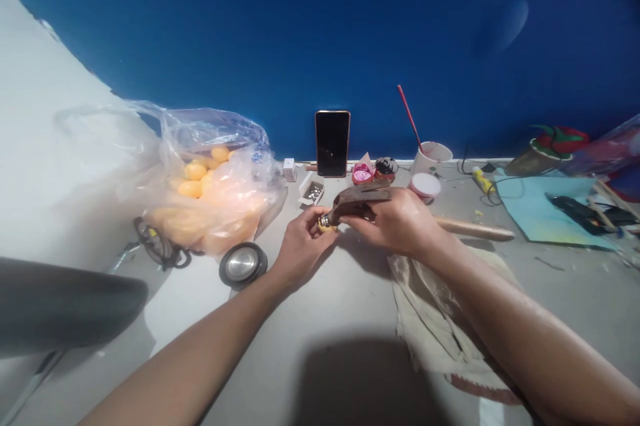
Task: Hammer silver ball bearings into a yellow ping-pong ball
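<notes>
In my right hand (400, 219) is a claw hammer, gripped close to its dark metal head (357, 196). The hammer's wooden handle (475, 229) sticks out to the right past my wrist. My left hand (303, 239) pinches a small yellow ball-like piece with dark and white markings (327, 223). The hammer head's face is at this piece; whether they touch I cannot tell. Just behind my left fingers stands a small open white box (313, 193) with shiny metal bits in it.
A clear plastic bag of yellow balls (200, 186) and a round black-rimmed metal lid (243, 265) lie left. A phone (333, 144) leans on the blue wall. Right are a white cup (431, 156), a pink tub (425, 187), blue paper (540, 206) and a cloth (440, 313).
</notes>
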{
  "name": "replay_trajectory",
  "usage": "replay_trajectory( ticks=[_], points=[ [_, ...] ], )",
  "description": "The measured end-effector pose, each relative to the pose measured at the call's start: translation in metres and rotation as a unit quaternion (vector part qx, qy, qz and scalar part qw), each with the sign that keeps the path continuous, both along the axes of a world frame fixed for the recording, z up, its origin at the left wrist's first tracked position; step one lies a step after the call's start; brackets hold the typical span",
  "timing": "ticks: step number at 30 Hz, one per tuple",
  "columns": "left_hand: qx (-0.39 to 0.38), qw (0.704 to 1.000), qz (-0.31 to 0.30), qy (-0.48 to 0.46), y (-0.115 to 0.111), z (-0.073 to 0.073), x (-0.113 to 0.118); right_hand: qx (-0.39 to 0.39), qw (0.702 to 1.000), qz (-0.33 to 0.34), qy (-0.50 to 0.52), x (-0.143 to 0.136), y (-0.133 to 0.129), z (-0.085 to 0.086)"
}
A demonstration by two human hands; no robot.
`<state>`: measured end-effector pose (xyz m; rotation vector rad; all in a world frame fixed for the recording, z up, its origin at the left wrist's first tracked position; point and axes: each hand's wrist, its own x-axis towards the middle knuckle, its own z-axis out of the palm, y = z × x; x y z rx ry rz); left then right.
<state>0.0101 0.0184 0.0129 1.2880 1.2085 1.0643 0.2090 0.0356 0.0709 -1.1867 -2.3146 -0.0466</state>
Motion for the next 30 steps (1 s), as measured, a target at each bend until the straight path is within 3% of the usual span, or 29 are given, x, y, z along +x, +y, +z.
replay_trajectory(
  ticks=[4, 11, 17, 22, 26, 30],
  points=[
    [0.003, 1.0, 0.008, 0.003, 0.001, -0.004, -0.001, 0.014, 1.0, -0.005, 0.027, 0.001, 0.001, -0.001],
    [0.019, 0.999, 0.008, 0.029, 0.001, -0.004, -0.003, 0.008, 0.999, -0.038, -0.023, 0.001, 0.001, 0.002],
    [0.003, 1.0, -0.02, -0.012, 0.002, -0.008, -0.004, -0.012, 0.997, -0.052, -0.055, 0.002, 0.002, 0.002],
    [-0.006, 0.998, -0.054, -0.037, 0.001, -0.011, -0.003, -0.001, 0.998, -0.055, 0.002, 0.001, 0.001, 0.005],
    [0.006, 0.999, -0.047, -0.022, 0.001, -0.01, -0.005, -0.048, 0.998, -0.038, -0.03, -0.001, -0.001, 0.007],
    [0.031, 0.999, -0.023, 0.026, 0.001, -0.006, -0.006, -0.029, 0.999, -0.035, 0.017, 0.0, -0.001, 0.008]
  ],
)
